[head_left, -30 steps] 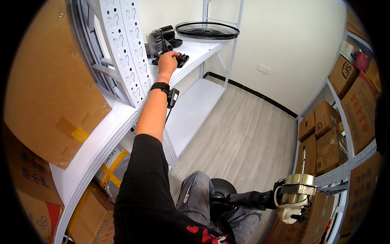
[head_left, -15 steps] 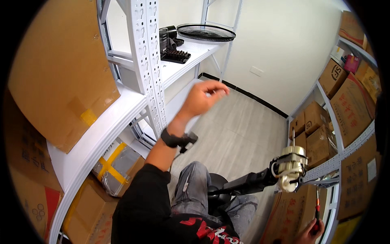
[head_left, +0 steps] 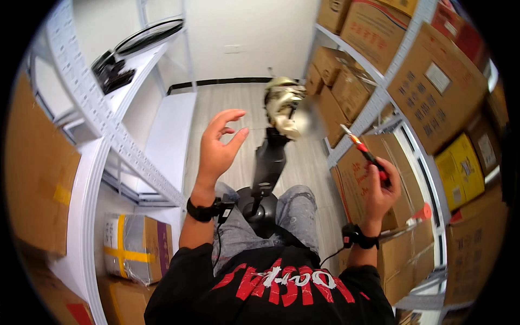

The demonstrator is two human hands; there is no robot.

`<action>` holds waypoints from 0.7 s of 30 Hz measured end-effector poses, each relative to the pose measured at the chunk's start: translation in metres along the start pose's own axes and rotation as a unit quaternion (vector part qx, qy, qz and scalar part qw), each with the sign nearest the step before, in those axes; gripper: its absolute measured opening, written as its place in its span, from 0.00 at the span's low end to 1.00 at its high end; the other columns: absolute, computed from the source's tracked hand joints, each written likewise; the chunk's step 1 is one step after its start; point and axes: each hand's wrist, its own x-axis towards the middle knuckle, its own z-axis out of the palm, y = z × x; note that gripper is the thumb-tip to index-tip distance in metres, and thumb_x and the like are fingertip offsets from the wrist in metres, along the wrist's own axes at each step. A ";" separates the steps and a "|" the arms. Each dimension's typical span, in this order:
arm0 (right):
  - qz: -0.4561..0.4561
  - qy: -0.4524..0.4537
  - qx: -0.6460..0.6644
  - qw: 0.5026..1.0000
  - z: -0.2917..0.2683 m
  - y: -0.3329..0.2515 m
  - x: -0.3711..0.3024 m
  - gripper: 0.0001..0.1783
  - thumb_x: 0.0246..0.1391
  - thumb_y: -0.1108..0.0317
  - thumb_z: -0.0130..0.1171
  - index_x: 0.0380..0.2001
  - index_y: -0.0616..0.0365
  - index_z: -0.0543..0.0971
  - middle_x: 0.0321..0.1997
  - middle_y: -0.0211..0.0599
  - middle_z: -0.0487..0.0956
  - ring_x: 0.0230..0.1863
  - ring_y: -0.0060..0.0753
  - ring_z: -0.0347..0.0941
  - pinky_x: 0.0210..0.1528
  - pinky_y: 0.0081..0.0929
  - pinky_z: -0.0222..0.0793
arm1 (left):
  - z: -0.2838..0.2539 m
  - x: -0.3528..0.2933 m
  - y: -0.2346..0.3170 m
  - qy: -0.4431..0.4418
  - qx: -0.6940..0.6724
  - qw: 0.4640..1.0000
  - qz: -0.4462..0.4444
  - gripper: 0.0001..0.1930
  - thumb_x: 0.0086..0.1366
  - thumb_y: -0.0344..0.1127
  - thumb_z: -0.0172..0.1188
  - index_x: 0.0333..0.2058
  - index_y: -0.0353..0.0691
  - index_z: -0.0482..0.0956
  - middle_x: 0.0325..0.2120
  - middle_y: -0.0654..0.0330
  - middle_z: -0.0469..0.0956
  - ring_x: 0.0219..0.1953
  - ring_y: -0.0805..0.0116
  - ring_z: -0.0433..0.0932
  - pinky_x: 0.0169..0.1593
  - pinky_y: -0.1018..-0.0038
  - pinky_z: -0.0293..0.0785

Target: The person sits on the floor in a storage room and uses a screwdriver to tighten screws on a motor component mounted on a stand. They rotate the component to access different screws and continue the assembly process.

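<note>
A: Which step does the person seem to be in?

B: It looks like a moment between a tool and the work. The right hand is closed around a red-handled tool, probably a small screwdriver or cutter, with the tip pointing up and to the left. The left hand is raised in the air, fingers spread and slightly curled, holding nothing.

A: And where is the thing they work on?

B: In front of the knees stands a black post on a round black base between the legs. On top of the post sits a pale, cream-coloured motor-like part; it is blurred, so details cannot be told. The free hand is just beside it, to the left, not touching.

A: What would the next move need?

B: As a judgement only: the empty hand should steady the pale part, and the tool tip must be brought across to it with care, because the part sits high on a thin post.

A: Anything around?

B: White metal shelving on the left, cardboard boxes on the right shelves.
</note>
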 end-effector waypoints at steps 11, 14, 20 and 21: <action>-0.039 -0.034 0.068 0.996 0.002 0.009 -0.020 0.14 0.53 0.84 0.64 0.43 0.67 0.77 0.42 0.44 0.80 0.36 0.28 0.81 0.39 0.21 0.75 | 0.037 0.030 0.020 -0.083 0.102 0.985 0.113 0.54 0.46 0.39 0.79 0.70 0.47 0.56 0.72 0.58 0.55 0.74 0.56 0.53 0.70 0.52 0.55; -0.040 -0.037 0.083 0.995 0.005 0.007 -0.017 0.14 0.51 0.84 0.65 0.42 0.68 0.77 0.41 0.45 0.80 0.37 0.29 0.80 0.39 0.21 0.74 | 0.038 0.046 0.015 -0.099 0.083 0.978 0.165 0.47 0.50 0.52 0.77 0.66 0.47 0.66 0.70 0.52 0.57 0.73 0.51 0.53 0.71 0.52 0.52; -0.104 -0.063 0.062 0.991 0.009 0.011 -0.017 0.16 0.48 0.84 0.67 0.42 0.67 0.77 0.39 0.47 0.81 0.36 0.34 0.80 0.40 0.23 0.74 | 0.044 0.044 0.007 0.014 0.023 0.985 0.170 0.21 0.65 0.40 0.67 0.53 0.38 0.75 0.56 0.55 0.71 0.58 0.64 0.70 0.61 0.68 0.67; -0.119 -0.067 0.056 0.989 0.011 0.009 -0.017 0.17 0.48 0.84 0.67 0.42 0.67 0.77 0.38 0.48 0.81 0.36 0.35 0.80 0.40 0.24 0.75 | 0.046 0.036 0.005 0.030 0.008 0.987 0.155 0.20 0.65 0.38 0.66 0.52 0.38 0.74 0.55 0.56 0.71 0.57 0.65 0.70 0.59 0.69 0.68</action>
